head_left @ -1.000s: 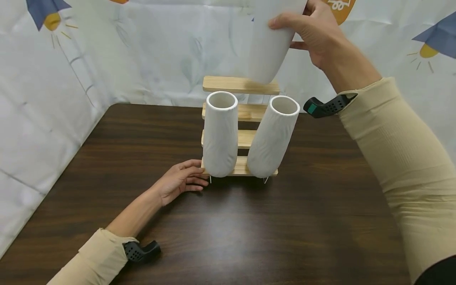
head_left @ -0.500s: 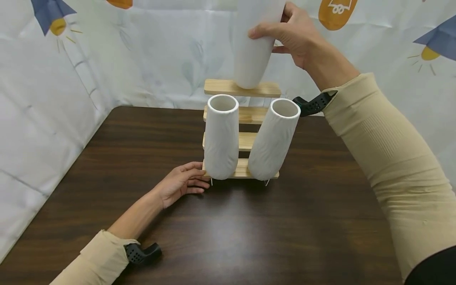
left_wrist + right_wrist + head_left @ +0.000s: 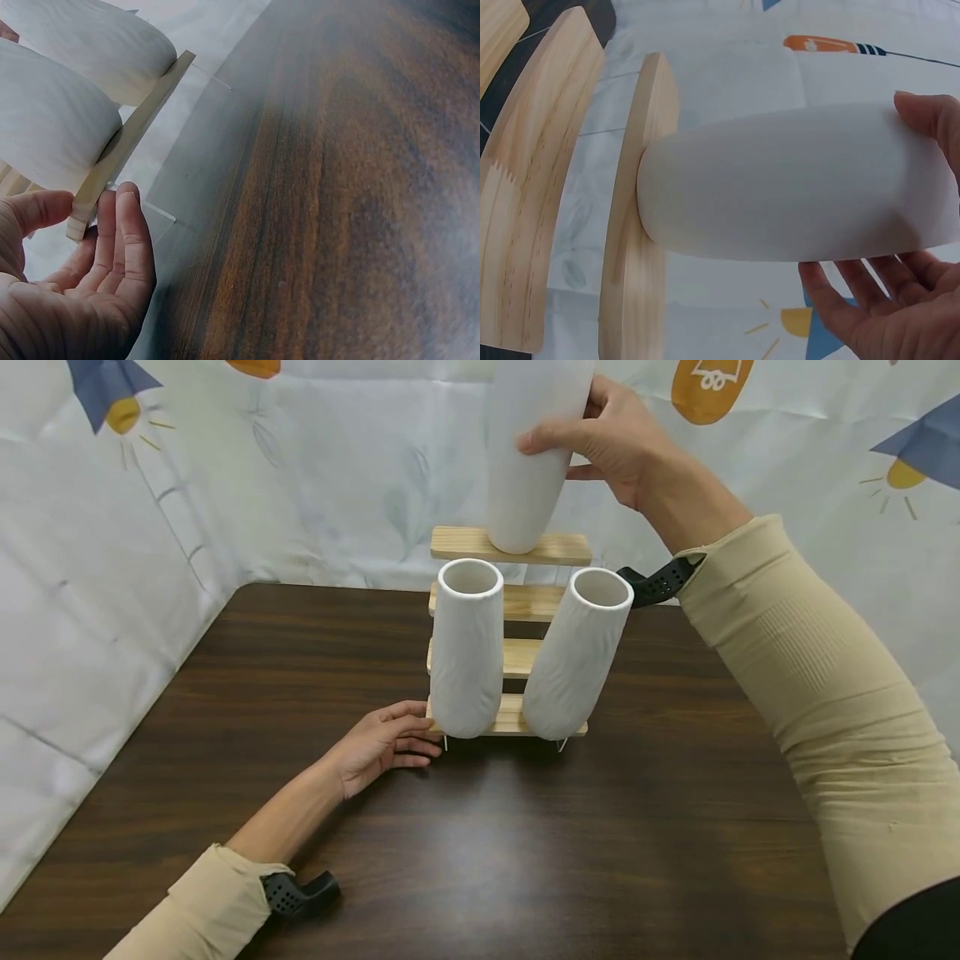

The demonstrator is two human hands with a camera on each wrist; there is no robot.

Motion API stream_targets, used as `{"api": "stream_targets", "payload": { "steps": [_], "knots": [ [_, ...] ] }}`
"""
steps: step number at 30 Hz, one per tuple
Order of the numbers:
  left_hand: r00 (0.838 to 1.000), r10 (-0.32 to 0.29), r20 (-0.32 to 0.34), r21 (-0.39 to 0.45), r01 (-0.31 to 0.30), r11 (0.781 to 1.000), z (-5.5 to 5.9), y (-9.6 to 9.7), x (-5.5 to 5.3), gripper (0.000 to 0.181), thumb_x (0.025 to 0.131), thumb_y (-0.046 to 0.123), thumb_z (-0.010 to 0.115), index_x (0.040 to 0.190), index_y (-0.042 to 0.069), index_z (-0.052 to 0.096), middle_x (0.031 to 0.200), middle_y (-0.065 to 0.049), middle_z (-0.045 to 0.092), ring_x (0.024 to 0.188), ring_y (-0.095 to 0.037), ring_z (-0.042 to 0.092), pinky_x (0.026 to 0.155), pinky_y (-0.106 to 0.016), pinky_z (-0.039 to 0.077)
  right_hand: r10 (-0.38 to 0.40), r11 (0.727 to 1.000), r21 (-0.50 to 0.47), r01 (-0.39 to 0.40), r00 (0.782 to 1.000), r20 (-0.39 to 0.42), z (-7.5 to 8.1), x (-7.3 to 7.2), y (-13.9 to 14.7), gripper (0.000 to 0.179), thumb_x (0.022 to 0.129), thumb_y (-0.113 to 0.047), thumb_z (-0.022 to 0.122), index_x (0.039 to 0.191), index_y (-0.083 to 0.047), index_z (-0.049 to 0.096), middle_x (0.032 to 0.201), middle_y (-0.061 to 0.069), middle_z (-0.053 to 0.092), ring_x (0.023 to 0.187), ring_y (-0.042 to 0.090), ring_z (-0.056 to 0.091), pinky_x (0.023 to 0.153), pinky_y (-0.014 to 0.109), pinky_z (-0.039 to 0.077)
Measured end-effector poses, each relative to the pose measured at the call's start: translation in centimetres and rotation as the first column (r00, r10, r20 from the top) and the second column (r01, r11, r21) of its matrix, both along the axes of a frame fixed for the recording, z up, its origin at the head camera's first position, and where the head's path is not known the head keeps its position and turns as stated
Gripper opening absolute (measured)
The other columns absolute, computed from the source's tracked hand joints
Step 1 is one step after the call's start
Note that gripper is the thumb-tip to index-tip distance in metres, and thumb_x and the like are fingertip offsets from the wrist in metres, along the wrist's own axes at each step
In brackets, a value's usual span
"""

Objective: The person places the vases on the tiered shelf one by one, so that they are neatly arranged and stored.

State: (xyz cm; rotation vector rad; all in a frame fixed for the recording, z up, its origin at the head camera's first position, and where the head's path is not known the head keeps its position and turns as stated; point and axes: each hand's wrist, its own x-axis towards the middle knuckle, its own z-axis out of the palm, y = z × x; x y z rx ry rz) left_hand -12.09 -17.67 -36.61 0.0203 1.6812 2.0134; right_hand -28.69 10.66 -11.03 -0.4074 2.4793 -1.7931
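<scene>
My right hand (image 3: 630,452) grips a white vase (image 3: 528,485) with the thumb on one side and fingers on the other. In the right wrist view the vase's base meets the top board (image 3: 641,225) of a stepped wooden rack; its upper end is out of the head view. My left hand (image 3: 378,747) pinches the left end of the rack's lowest board (image 3: 139,127), thumb above and fingers beneath. On that board are two more white vases: the left vase (image 3: 467,660) is nearly upright, while the right vase (image 3: 577,660) appears tilted to the right.
The rack stands on thin wire legs on a dark wooden table (image 3: 465,860). Behind and to the left hangs a white printed cloth (image 3: 337,468). Two bare middle boards of the rack, such as the second board (image 3: 521,657), show between the vases.
My right hand has brought the vase leftward and down, and its base now meets the top board. The left hand keeps its hold, and the camera view has shifted slightly.
</scene>
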Motion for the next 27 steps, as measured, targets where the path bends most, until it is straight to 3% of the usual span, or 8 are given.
{"api": "stream_targets", "payload": {
  "steps": [17,27],
  "knots": [
    [1.000,-0.008,-0.008,0.009,0.008,1.000,-0.21,-0.27,-0.26,0.040,0.103,0.017,0.060,0.139,0.003,0.050,0.107,-0.001,0.072,0.091,-0.015,0.073,0.083,-0.031,0.061,0.025,0.991,0.130,-0.026,1.000,0.009,0.21,-0.45,-0.20,0.072,0.085,-0.024,0.085,0.145,-0.018,0.045,0.142,-0.002,0.052,0.132,0.018,0.049,0.117,0.043,0.039],
    [1.000,-0.008,-0.005,0.014,0.008,1.000,-0.28,-0.35,-0.33,0.036,0.104,0.017,0.060,0.136,0.005,0.052,0.106,0.000,0.072,0.091,-0.015,0.073,0.083,-0.030,0.061,0.043,0.988,0.150,-0.043,0.999,0.004,0.20,-0.53,-0.18,0.072,0.087,-0.025,0.083,0.147,-0.018,0.045,0.146,0.000,0.052,0.133,0.019,0.048,0.118,0.043,0.038]
  ]
}}
